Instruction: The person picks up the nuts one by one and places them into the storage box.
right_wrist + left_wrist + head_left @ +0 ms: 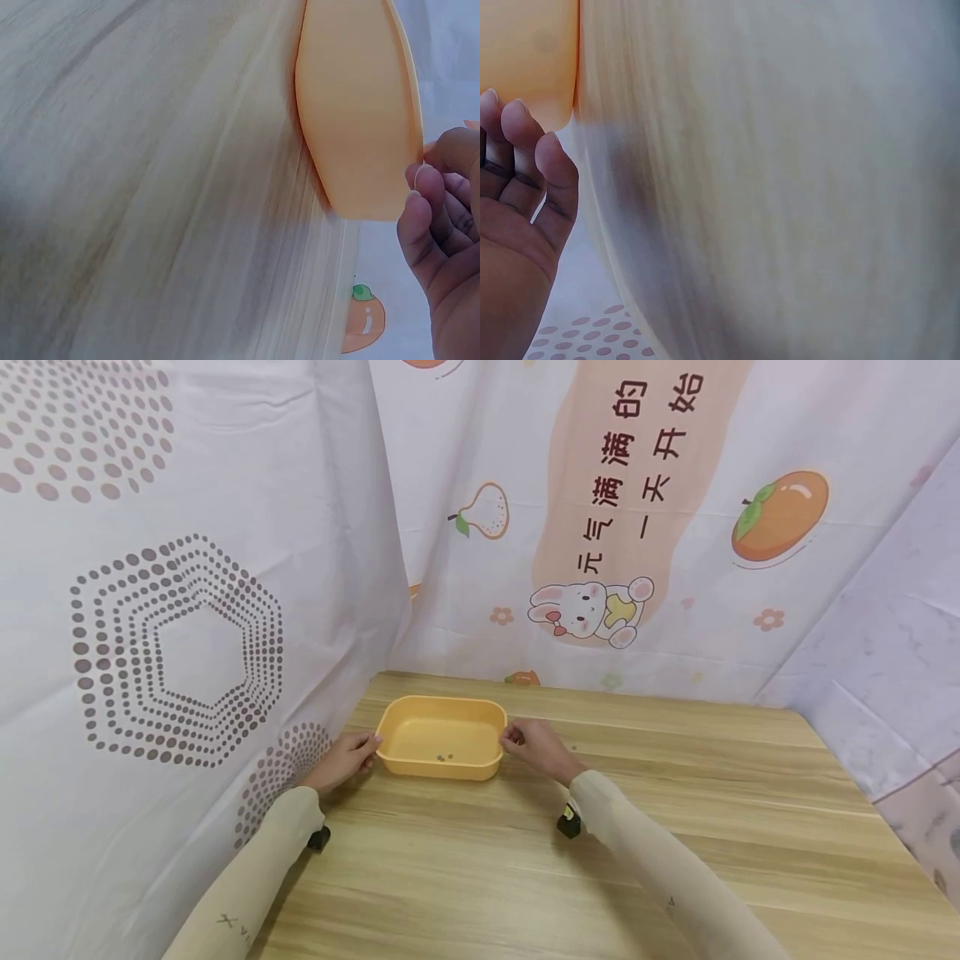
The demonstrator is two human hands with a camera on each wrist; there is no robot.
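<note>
A yellow-orange rectangular plastic tray (442,770) sits on the wooden table toward its back left. A few tiny grey pieces (441,758) lie inside near its front wall, too small to identify. My left hand (347,761) grips the left end at the rim; in the left wrist view its curled fingers (526,127) are against the tray wall (532,45). At the opposite end, my right hand (538,746) pinches the rim between thumb and fingers. The right wrist view shows that grip at the edge of the tray (360,112).
The wooden table (450,868) runs up to a printed curtain (480,610) at the back. Another curtain (225,652) hangs close along the left side, beside my left arm. One tiny dark speck (573,747) lies on the table right of my right hand.
</note>
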